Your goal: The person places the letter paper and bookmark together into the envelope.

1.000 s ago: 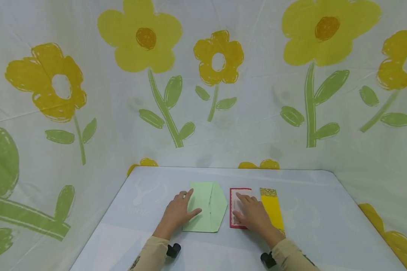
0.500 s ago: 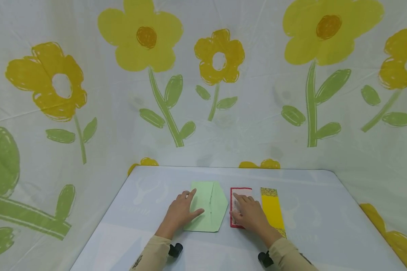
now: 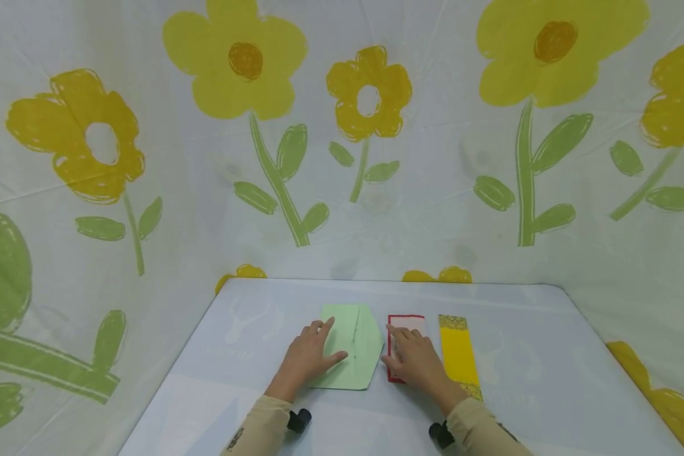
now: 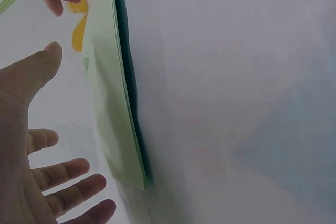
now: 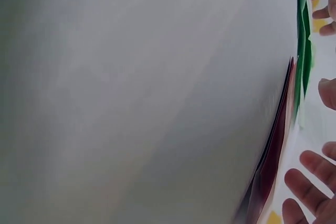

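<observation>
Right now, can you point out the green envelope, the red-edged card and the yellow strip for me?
Green envelope [image 3: 367, 348], head view: its face, right of the crease.
Red-edged card [image 3: 413, 322], head view: its pale upper part.
Yellow strip [image 3: 458, 354], head view: its plain middle.

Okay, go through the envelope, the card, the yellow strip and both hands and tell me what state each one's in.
Left hand: spread, gripping nothing.
Right hand: relaxed, gripping nothing.
Green envelope: lying on the table, flap apparently opened out.
Red-bordered card: lying on the table, partly hidden by the right hand.
Yellow strip: lying flat.
</observation>
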`<action>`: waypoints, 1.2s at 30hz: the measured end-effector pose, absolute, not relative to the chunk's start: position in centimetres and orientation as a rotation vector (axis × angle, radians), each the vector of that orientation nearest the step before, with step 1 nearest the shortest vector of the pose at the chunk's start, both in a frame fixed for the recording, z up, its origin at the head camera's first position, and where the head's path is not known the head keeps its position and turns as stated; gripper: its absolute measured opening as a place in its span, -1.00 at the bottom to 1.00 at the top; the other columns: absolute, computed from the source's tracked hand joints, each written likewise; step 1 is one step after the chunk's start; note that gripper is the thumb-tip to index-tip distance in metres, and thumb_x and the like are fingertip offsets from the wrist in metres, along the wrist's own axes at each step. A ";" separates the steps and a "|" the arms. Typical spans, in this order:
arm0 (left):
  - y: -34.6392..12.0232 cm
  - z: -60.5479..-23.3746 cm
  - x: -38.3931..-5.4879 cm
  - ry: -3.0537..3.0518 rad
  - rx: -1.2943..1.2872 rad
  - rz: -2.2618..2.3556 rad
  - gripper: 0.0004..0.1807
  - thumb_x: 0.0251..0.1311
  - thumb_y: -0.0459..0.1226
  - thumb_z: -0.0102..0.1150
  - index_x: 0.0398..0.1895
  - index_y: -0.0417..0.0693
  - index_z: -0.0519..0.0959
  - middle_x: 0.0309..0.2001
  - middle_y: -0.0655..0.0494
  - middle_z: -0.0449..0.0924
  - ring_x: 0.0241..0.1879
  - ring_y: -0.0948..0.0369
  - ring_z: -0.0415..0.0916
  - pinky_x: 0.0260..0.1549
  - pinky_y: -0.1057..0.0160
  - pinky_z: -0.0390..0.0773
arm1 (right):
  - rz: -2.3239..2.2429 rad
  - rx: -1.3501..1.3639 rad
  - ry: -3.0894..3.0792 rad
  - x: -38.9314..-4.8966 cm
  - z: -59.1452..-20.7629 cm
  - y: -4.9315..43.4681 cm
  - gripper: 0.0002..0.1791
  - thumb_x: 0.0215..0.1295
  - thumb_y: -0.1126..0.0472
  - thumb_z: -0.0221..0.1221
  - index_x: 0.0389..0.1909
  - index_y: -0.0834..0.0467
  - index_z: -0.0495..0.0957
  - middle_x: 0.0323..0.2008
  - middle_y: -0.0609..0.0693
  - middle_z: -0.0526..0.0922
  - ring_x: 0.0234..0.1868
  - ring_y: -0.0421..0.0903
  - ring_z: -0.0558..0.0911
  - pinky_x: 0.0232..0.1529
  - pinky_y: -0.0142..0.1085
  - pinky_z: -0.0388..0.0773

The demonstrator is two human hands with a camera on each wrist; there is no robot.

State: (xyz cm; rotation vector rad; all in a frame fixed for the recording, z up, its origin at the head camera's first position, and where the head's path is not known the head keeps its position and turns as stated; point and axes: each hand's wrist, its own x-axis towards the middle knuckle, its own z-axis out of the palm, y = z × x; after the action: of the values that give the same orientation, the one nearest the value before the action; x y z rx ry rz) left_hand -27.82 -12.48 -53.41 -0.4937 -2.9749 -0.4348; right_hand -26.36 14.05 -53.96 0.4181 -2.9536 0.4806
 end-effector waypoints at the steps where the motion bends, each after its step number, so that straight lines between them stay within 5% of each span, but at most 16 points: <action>1: -12.4 -53.4 -27.8 -2.974 -0.501 -0.439 -0.03 0.21 0.29 0.24 0.54 -0.06 0.26 0.30 -0.20 0.41 0.17 -0.11 0.46 -0.01 -0.11 0.59 | 0.485 0.419 -2.954 -26.4 -54.0 14.0 -0.20 0.24 -0.14 0.37 0.45 0.09 0.40 0.29 0.08 0.53 0.21 0.12 0.49 0.24 0.14 0.43; 36: -11.1 -53.5 -28.1 -2.966 -0.534 -0.406 -0.01 0.18 0.31 0.26 0.54 -0.03 0.27 0.30 -0.14 0.42 0.18 -0.07 0.48 0.01 -0.08 0.60 | 0.493 0.482 -2.917 -27.5 -54.5 12.1 -0.28 0.20 -0.10 0.41 0.35 0.09 0.51 0.09 0.11 0.60 0.02 0.08 0.51 0.01 0.00 0.49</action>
State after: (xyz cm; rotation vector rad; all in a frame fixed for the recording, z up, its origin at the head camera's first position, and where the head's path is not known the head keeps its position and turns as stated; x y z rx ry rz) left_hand -28.05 -11.08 -53.51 -0.5336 -2.9658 -0.4058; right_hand -27.46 12.13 -54.46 0.4821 -2.9169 0.4932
